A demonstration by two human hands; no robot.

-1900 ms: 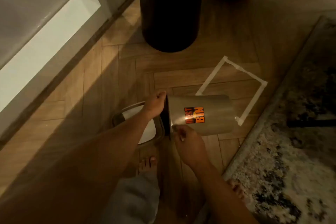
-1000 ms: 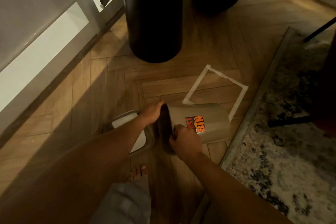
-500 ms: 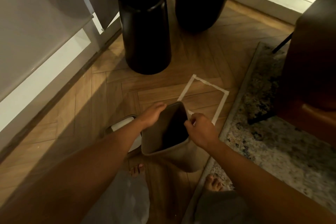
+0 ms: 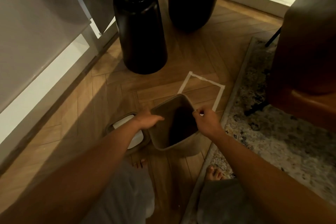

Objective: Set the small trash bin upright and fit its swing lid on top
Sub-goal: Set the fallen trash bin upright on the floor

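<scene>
The small tan trash bin stands mouth-up in front of me on the wood floor, its dark inside open to view. My left hand grips the rim on the left side. My right hand pinches the rim on the right side. The swing lid, a tan frame with a white flap, lies flat on the floor just left of the bin, partly hidden under my left forearm and the bin.
A white tape square marks the floor just beyond the bin. Two black rounded table legs stand behind it. A patterned rug and a brown chair are to the right, a white wall unit to the left. My bare feet are below.
The bin lay on its side with its orange label up; both hands turned it so its mouth faces up. My head rose and the view widened.
</scene>
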